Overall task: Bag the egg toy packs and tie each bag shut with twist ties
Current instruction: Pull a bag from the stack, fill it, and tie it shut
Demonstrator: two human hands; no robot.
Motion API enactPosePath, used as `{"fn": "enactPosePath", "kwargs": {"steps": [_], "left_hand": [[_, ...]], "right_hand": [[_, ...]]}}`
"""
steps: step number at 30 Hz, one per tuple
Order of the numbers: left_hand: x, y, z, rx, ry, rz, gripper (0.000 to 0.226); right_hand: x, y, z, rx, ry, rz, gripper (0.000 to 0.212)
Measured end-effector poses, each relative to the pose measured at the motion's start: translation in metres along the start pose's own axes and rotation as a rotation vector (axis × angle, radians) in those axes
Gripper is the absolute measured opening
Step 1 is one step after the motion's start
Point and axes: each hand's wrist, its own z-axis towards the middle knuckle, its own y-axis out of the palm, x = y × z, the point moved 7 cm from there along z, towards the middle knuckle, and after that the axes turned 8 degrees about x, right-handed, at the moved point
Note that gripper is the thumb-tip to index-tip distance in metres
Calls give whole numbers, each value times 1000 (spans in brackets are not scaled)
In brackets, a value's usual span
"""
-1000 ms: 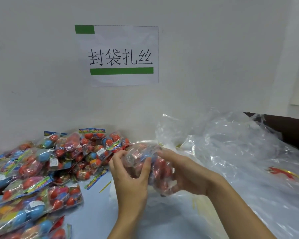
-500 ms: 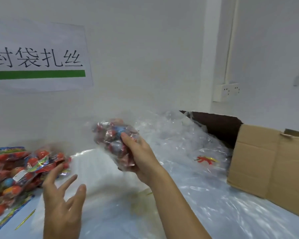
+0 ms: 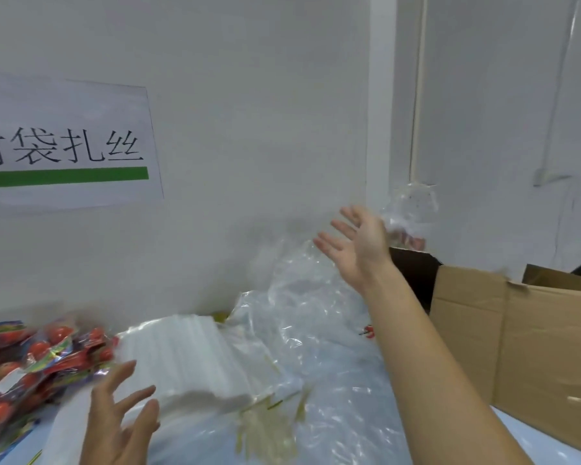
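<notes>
Currently the filled bag (image 3: 408, 214) is flying toward the cardboard box (image 3: 517, 344); right hand (image 3: 356, 239) and left hand (image 3: 118, 421) are hanging spread, empty; many egg toy packs (image 3: 31, 360) are lying unbagged on the desk (image 3: 550, 441).

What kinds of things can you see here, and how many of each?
Hands: 2, left hand and right hand
Cardboard box: 1
Wall sign: 1
Airborne bagged pack: 1
Stack of clear bags: 1
Total: 6, leaving the blurred egg toy packs uncounted.

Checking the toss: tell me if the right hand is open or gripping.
Open. The right hand has spread fingers and holds nothing; the filled bag is airborne beyond it.
</notes>
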Motion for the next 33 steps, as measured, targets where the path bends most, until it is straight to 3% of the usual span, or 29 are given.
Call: {"fn": "enactPosePath", "kwargs": {"steps": [3,6,10,14,20,25,33], "left_hand": [[11,1,-6,-34,23,36,38],[15,2,-10,-60,14,117,27],[15,2,-12,-87,1,200,36],[16,2,-10,-107,21,240,32],[17,2,-12,-133,45,290,32],[16,2,-13,-146,49,320,33],[17,4,-15,-168,51,327,33]], "right_hand": [[38,6,-20,-15,55,-182,26],[81,14,-42,-36,128,-461,22],[137,13,-69,-180,7,-1127,20],[163,-14,-71,-195,-41,-1485,31],[143,-39,-44,35,-275,-1498,40],[177,-57,-44,-93,14,-1690,61],[156,-41,-50,-71,-154,-1608,61]]}}
